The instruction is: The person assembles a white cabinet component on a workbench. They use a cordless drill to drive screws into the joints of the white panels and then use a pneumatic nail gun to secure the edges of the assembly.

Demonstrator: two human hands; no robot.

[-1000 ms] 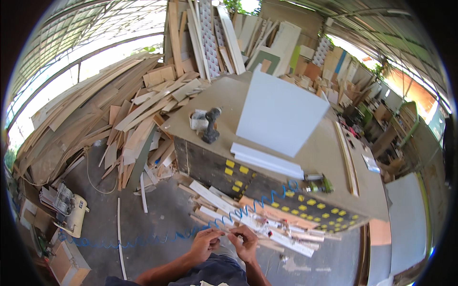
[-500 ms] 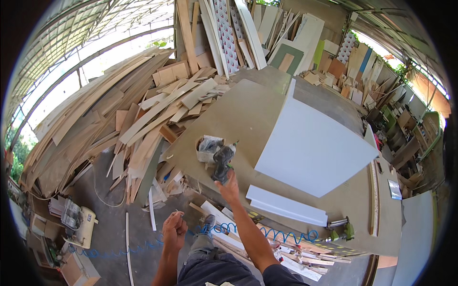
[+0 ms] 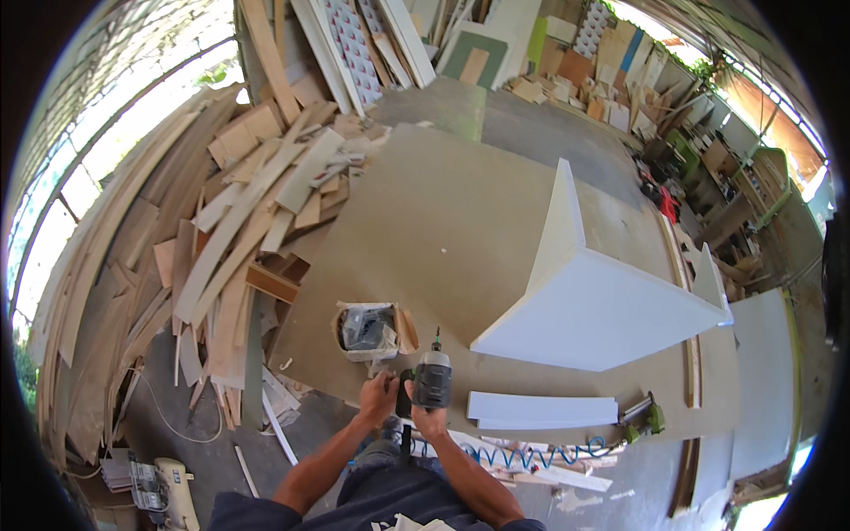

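Observation:
A dark cordless drill [image 3: 433, 379] is upright in my right hand [image 3: 429, 419], its bit pointing away from me over the near edge of the table. My left hand [image 3: 379, 396] is closed just left of the drill; whatever its fingers hold is too small to make out. Beyond that hand, an open cardboard box [image 3: 362, 329] lined with clear plastic rests on the table, with dark contents. To the right stands a white panel assembly [image 3: 602, 310], one panel joined at an angle to another. Nearer me lies a narrow white board [image 3: 542, 410].
The large brown tabletop [image 3: 434, 199] carries these things. A green clamp [image 3: 651, 418] grips its near right edge, beside a coiled blue air hose [image 3: 531, 456]. Offcuts [image 3: 292, 186] are heaped at the left, and a cream compressor [image 3: 177, 496] stands on the floor.
My right hand has drawn the drill back toward me from beside the box. My left hand has risen from over the floor to beside the drill. The white panels appear from another angle.

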